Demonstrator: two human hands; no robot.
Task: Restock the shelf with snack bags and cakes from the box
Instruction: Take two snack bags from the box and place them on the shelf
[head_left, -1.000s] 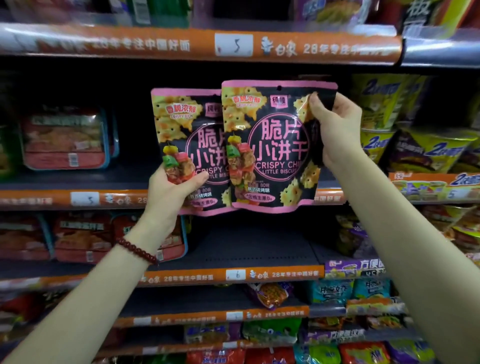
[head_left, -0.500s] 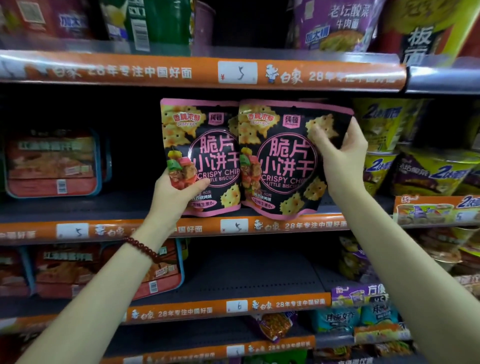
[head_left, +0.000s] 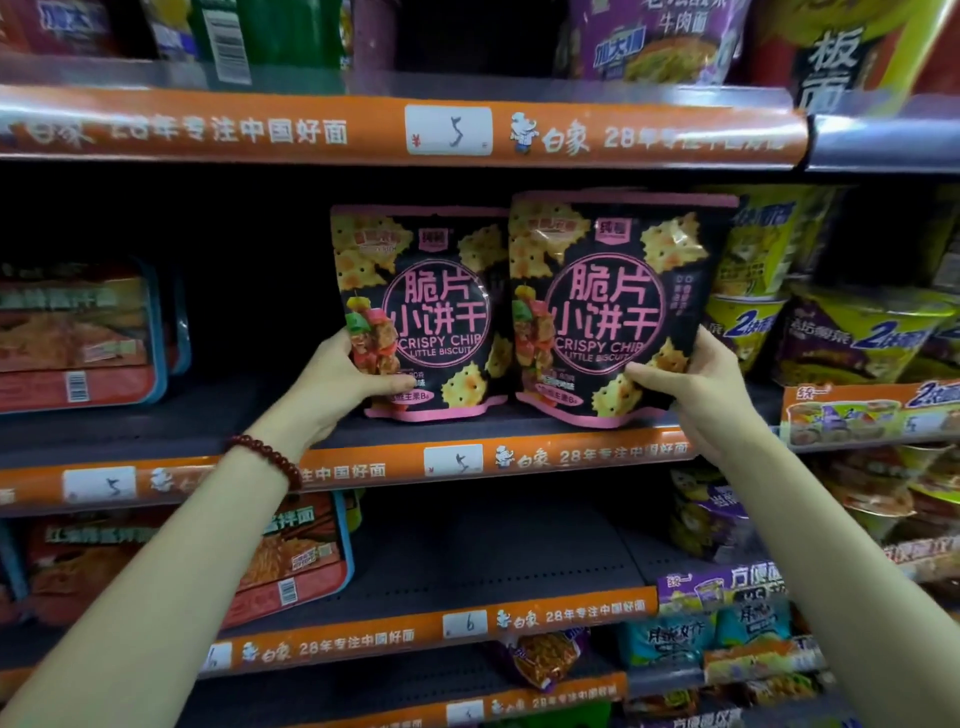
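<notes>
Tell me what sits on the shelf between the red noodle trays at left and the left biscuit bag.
Nothing: between the trays and the left bag, the head view shows only bare dark shelf.

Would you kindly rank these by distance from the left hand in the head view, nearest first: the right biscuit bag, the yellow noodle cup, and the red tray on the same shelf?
From the left hand:
1. Right biscuit bag, just past the bag that hand grips.
2. Red tray, far left of the shelf.
3. Yellow noodle cup, far right, beyond both bags.
</notes>
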